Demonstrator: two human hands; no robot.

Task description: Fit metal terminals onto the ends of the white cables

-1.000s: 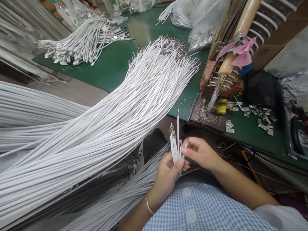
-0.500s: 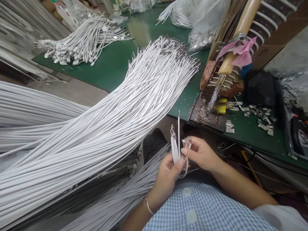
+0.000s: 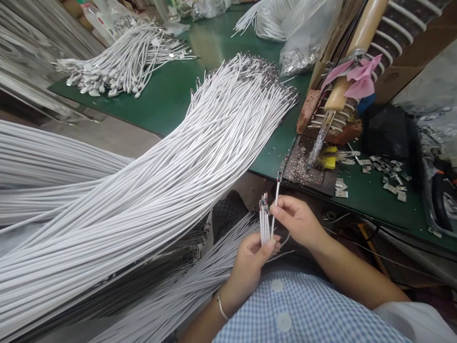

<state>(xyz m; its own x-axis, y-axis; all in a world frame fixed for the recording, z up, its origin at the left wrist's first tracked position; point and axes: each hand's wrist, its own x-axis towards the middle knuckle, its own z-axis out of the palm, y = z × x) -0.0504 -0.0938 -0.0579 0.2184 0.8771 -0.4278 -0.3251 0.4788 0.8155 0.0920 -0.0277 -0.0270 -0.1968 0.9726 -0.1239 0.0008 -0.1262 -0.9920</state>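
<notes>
My left hand [image 3: 252,255] is closed round a small bunch of white cables [image 3: 264,226], which stand upright with small metal connector ends at the top. My right hand [image 3: 298,221] pinches a single white cable [image 3: 276,197] between thumb and finger, just right of the bunch. That cable rises above the others and has a small dark and metallic connector [image 3: 279,176] at its tip. Its lower part runs down to my left hand. Beyond my hands, a thick bundle of white cables [image 3: 200,143] lies across the green table [image 3: 269,159], dark ends pointing away from me.
A soldering iron [image 3: 330,102] with a wooden handle hangs tip-down in a coil holder, above a solder-spattered plate [image 3: 298,164]. Small metal connectors [image 3: 385,169] lie scattered to its right, beside a black tray [image 3: 433,190]. Another cable pile [image 3: 117,62] sits at the back left.
My right hand has let go of a bent cable end and now pinches the upright cable. Its tip leans further right and shows a connector. The bunch has shifted slightly right.
</notes>
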